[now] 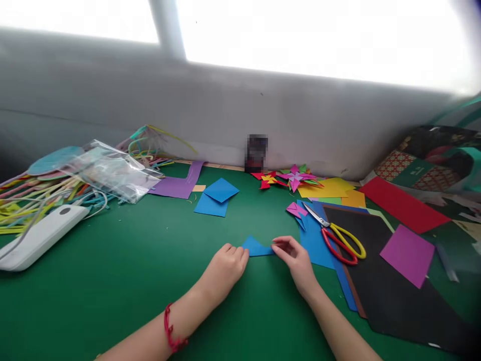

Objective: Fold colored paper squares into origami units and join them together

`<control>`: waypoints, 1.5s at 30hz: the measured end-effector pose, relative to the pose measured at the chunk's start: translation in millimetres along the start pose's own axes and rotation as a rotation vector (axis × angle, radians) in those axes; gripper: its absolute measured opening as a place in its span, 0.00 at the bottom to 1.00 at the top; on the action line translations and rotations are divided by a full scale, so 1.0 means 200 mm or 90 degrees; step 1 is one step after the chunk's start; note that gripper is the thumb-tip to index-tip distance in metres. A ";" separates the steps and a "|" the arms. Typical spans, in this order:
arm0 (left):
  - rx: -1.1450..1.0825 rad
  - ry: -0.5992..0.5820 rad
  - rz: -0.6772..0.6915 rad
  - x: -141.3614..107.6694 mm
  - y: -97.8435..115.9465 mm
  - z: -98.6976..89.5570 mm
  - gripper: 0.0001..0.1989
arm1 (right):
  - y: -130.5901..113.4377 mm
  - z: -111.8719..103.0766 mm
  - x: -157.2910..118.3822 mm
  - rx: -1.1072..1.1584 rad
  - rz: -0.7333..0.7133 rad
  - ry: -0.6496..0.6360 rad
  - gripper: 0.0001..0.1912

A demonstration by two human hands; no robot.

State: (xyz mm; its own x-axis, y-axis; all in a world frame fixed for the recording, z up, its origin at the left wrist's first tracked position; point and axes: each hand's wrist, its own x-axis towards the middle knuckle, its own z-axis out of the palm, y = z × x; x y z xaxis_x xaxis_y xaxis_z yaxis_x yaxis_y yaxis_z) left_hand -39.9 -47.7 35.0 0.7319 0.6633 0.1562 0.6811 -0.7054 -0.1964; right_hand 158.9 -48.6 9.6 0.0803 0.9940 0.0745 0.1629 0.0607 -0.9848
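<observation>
A small folded sheet of blue paper [256, 247] lies on the green table, its peak pointing away from me. My left hand [230, 265] has its fingers curled down on the paper's left end. At the right end, my right hand [294, 258] pinches the paper's edge between thumb and fingers. Beyond the hands, two more blue paper squares [221, 190] overlap on the table. A small pink and blue folded piece [296, 210] sits to the right, beside the scissors [336, 235] with red and yellow handles.
Colourful folded paper flowers [293, 176] stand by the wall. Right of my hands lie dark sheets [391, 281], a purple square [409, 254] and a red sheet [406, 204]. On the left are a white power strip [45, 235], a clear plastic bag [112, 173] and many coloured strips [18, 208].
</observation>
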 end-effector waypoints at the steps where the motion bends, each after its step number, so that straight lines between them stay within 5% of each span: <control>1: -0.010 0.010 0.016 0.00 -0.02 0.01 0.17 | 0.01 -0.01 0.02 0.059 0.033 -0.009 0.13; 4: -0.093 0.043 0.003 0.00 -0.05 0.04 0.16 | 0.02 -0.03 0.08 0.204 0.081 0.008 0.17; 9: -0.569 0.200 -0.310 0.11 -0.07 0.04 0.15 | 0.03 0.01 0.18 0.274 0.060 0.034 0.17; 13: -0.994 0.207 -0.428 0.23 -0.06 0.07 0.19 | 0.03 0.04 0.21 0.302 0.040 0.075 0.19; 16: -1.125 0.182 -0.433 0.27 -0.04 0.12 0.21 | 0.04 0.05 0.21 0.289 0.047 0.042 0.21; 22: -1.160 0.099 -0.368 0.27 -0.04 0.18 0.19 | 0.04 0.06 0.19 0.138 0.046 -0.011 0.13; 30: -1.129 -0.069 -0.242 0.27 -0.01 0.15 0.16 | 0.02 0.05 0.19 0.172 0.080 -0.005 0.13; 45: -1.097 0.019 -0.291 0.28 -0.02 0.14 0.16 | 0.01 0.07 0.20 0.270 0.138 0.080 0.13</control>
State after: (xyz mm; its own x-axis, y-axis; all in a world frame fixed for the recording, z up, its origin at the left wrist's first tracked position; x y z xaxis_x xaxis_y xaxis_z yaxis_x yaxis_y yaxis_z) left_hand -2.8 -0.3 17.0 0.4839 0.8717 -0.0779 0.0456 0.0638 0.9969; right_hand 149.2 -7.3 7.9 0.1908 0.9706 -0.1466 -0.2831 -0.0886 -0.9550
